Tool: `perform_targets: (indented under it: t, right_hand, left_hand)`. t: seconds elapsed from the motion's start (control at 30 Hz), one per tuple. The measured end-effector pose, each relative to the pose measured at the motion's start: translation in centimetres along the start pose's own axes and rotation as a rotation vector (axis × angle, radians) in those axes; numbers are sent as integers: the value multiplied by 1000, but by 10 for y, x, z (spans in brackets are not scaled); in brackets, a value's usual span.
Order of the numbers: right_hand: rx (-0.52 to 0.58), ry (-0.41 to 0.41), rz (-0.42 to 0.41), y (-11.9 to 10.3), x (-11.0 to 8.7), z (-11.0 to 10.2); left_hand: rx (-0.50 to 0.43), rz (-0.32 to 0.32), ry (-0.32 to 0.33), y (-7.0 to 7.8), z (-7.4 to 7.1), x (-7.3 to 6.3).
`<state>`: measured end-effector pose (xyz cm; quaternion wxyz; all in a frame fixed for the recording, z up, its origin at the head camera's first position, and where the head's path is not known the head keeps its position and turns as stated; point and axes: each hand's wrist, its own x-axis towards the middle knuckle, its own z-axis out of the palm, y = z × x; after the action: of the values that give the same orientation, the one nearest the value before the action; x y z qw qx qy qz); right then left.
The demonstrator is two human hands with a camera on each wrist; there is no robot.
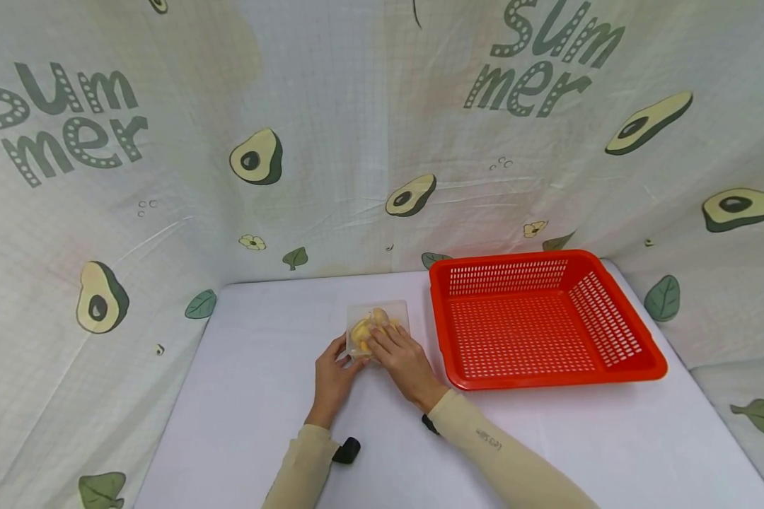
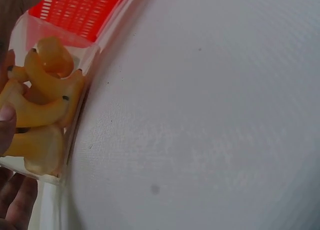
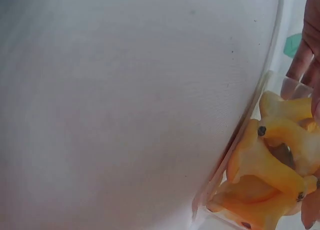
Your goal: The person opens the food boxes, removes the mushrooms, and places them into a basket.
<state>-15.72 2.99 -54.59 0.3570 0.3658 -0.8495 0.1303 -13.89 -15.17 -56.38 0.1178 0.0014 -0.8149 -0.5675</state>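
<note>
While the left hand point(image 1: 332, 380) grips the box point(image 1: 359, 312) at its near left corner, thumb at the near side and fingers along the left side, the right hand point(image 1: 409, 362) reaches over it from the right. The right hand's fingers lie nearly straight and close together, their tips on the bananas point(image 2: 42, 113); whether they pinch one cannot be told.

The box, clear and square, sits on the white table point(image 1: 261, 367), left of the basket point(image 1: 522, 336) and near it. Inside, the bananas, small and yellow with dark tips, lie heaped at various angles, some across others. Both wrist views show them close to the box's clear wall.

Red, with slotted walls and a mesh base, the basket stands on the right part of the table, apart from both hands. Beige sleeves point(image 1: 302, 466) cover the forearms, and a black device point(image 1: 346, 450) shows by the left wrist. Behind the table hangs a pale cloth point(image 1: 331, 127) printed with avocados, leaves, small flowers and the word "summer".
</note>
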Motion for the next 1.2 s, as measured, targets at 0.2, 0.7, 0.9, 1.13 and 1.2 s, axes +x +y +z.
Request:
perform_targets:
  t: [0.2,0.7,0.9,1.13,1.2]
  right_hand:
    - [-28,-8,-52,1,1,0]
    - [94,-72,88,1,20,-18]
    - [154,-153,192,2,39,-36]
    - [297,-101,303,1,47,-38]
    - [321,-63,322,2,50,-39]
  left_hand:
    - [-7,-26,6,3,0,1]
    - [-14,-35,-7,3,0,-1]
    - [17,-78,-69,7,-4,-4]
    - [-38,-82,-79,15,-14,-5]
    - [-69,-83,-69,18,-17,-3]
